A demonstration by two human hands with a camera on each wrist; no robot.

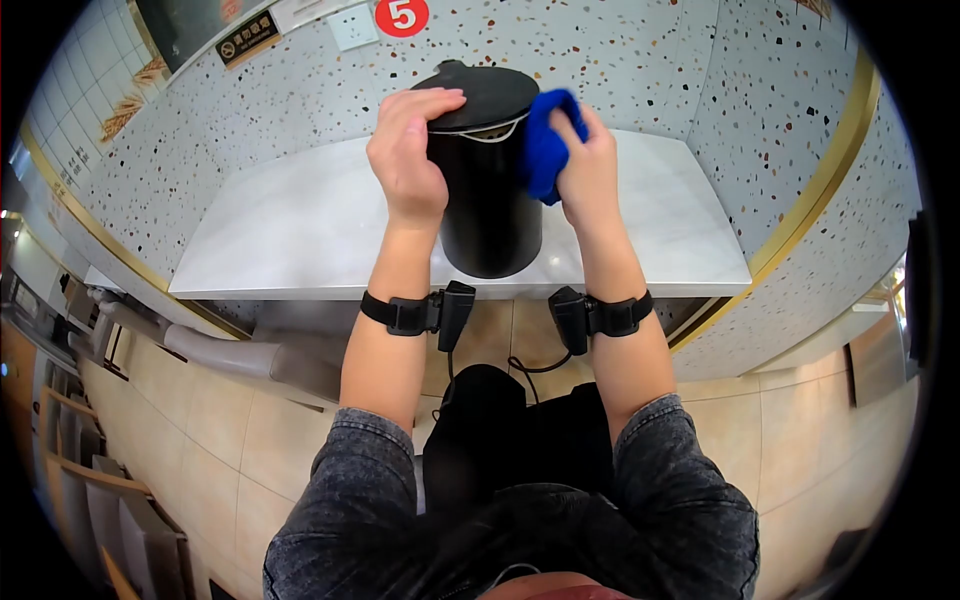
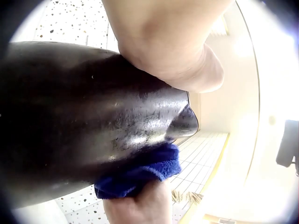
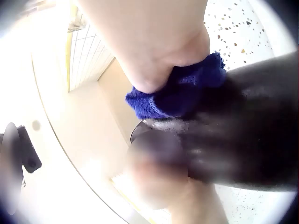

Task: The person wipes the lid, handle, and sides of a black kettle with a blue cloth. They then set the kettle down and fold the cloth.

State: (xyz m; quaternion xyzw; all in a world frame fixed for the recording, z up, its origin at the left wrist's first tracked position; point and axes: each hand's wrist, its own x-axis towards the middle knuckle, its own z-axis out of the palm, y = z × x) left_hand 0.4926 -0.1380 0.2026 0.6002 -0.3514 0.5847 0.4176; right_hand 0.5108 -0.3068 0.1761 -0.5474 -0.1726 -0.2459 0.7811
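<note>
A black cylindrical bin (image 1: 490,215) with a round flat lid (image 1: 497,98) stands upright on the white table. A white rim edge shows just under the lid at the front. My left hand (image 1: 410,150) rests against the bin's upper left side, its fingers lying over the lid's edge. On the opposite side my right hand (image 1: 588,165) grips a blue cloth (image 1: 546,150) and presses it to the bin near the top. In the left wrist view the cloth (image 2: 140,172) lies bunched against the glossy black wall, partly covering the right fingers.
The white tabletop (image 1: 300,220) ends at a speckled wall (image 1: 620,60) bearing a socket (image 1: 353,27) and a red number sign (image 1: 402,16). Speckled side panels with gold trim flank the table. A padded seat (image 1: 230,355) is at the lower left.
</note>
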